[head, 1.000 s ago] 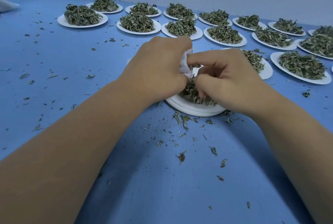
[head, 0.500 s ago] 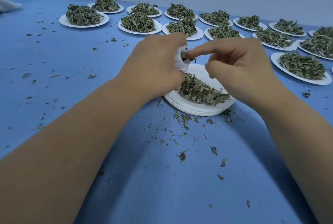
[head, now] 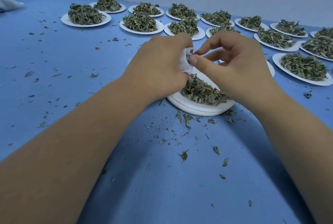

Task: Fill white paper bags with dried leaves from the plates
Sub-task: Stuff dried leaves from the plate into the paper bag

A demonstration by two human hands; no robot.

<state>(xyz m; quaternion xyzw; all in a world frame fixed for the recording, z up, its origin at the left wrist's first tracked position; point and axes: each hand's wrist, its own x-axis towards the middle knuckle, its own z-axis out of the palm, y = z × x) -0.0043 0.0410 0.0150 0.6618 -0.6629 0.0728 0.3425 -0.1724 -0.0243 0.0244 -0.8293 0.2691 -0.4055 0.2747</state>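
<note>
Gripping white paper bag (head: 185,62) in left hand (head: 162,65), right hand (head: 234,67) pinching dried leaves (head: 194,53)

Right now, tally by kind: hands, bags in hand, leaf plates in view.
Hands: 2, left hand, right hand
White paper bag in hand: 1
Plates holding leaves: 16, several partly hidden, near stack counted once
Total: 19

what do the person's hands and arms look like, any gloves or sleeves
Both are bare: the left hand and right hand wear no gloves, rings or watch, and the left forearm and right forearm show no sleeve within the frame. The right thumb has a short nail.
</note>
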